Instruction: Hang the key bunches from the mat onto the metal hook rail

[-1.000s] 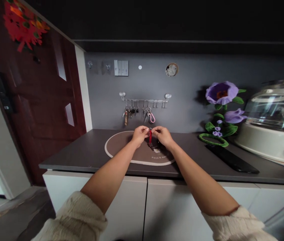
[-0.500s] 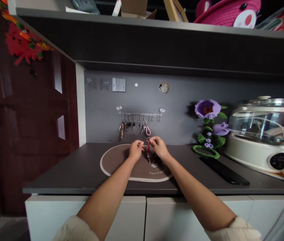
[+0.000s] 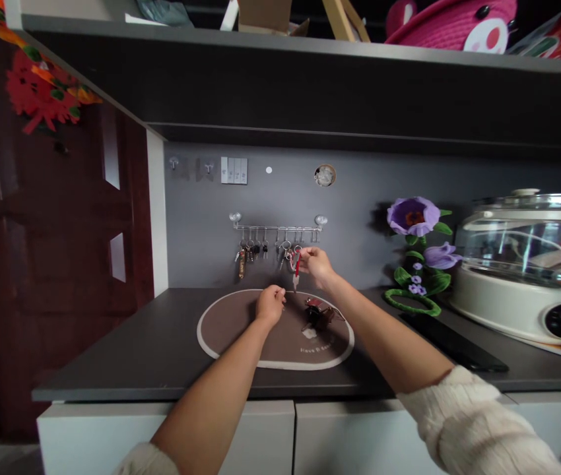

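while left hand [image 3: 270, 305] curls closed over the mat [image 3: 221, 330], right hand [image 3: 316, 262] pinches red keyring [image 3: 297, 265].

The right hand [image 3: 316, 264] holds a red-strapped key [image 3: 297, 266] at the metal hook rail [image 3: 276, 228]; the curled left hand [image 3: 270, 305] is above the brown oval mat [image 3: 233, 340].

Ring of red key strap [image 3: 297, 265] hidden in right hand [image 3: 316, 264], whether it meets the rack [image 3: 276, 228] too small to tell, keys [image 3: 253, 251] left of the grip a tiny blur, left hand [image 3: 270, 305] below curled, palm hidden, mat lettering [image 3: 316, 348] unreadable, boxes [image 3: 270, 16] above cropped.
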### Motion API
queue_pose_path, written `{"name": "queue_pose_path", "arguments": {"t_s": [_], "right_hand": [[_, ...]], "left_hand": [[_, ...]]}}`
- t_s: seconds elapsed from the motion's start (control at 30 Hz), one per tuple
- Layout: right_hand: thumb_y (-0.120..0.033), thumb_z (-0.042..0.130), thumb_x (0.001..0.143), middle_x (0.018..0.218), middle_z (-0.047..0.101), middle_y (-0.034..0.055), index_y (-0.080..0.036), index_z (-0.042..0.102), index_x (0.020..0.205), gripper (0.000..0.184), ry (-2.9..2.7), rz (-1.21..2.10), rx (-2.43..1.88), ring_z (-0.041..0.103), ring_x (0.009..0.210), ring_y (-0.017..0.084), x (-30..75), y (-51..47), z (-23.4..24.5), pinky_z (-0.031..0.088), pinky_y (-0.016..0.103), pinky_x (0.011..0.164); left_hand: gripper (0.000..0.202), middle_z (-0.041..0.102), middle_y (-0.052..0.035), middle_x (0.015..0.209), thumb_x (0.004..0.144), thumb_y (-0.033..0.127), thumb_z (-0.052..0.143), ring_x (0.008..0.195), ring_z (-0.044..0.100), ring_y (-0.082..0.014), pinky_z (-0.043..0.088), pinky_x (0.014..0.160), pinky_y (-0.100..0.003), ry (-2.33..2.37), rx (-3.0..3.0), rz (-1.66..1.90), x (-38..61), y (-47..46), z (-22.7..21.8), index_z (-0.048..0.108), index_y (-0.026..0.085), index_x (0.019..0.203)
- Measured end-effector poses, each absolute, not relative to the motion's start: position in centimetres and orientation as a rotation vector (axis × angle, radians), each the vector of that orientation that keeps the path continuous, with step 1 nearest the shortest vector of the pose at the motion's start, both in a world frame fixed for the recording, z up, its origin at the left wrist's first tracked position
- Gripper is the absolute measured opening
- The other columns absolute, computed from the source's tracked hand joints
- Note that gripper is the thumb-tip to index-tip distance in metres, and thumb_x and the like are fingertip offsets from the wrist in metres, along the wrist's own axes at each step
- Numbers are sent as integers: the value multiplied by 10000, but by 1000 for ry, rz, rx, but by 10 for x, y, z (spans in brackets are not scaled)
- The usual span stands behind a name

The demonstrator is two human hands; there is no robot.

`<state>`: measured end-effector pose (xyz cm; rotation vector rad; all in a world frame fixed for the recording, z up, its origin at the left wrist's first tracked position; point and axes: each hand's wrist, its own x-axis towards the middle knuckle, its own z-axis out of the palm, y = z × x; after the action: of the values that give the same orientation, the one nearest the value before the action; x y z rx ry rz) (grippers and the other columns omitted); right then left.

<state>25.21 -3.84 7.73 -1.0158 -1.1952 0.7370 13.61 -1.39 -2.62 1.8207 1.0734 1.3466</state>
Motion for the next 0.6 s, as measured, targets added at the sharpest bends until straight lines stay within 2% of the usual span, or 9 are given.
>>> {"name": "queue_pose_path", "arguments": {"t_s": [0.17, 0.43, 0.6], "right_hand": [[-125, 360, 770, 562, 570, 30, -160, 443, 641, 157, -1165, 729, -1054, 551, 496, 111, 255, -21, 96, 461, 231, 479], [-58, 387, 730, 466, 516, 0, -153, 458, 584, 188, -996, 697, -1121, 527, 433, 94, 258, 2, 104, 457, 215, 459], [-53, 390, 740, 477, 510, -8, -146, 470, 611, 178, -945, 711, -1087, 511, 403, 88, 258, 14, 101, 463, 235, 456]], "left_hand": [[193, 563, -3, 597, 770, 253, 411, 441, 470, -65, 343, 465, -185, 1063, 1844, 1336, 137, -12, -29, 511, 148, 642], [203, 567, -1, 587, 768, 264, 412, 432, 472, -66, 344, 462, -188, 1063, 1840, 1323, 138, -11, -29, 516, 151, 636], [204, 569, -3, 592, 766, 270, 410, 429, 473, -70, 344, 464, -198, 1078, 1855, 1305, 139, -12, -29, 511, 155, 632]]}}
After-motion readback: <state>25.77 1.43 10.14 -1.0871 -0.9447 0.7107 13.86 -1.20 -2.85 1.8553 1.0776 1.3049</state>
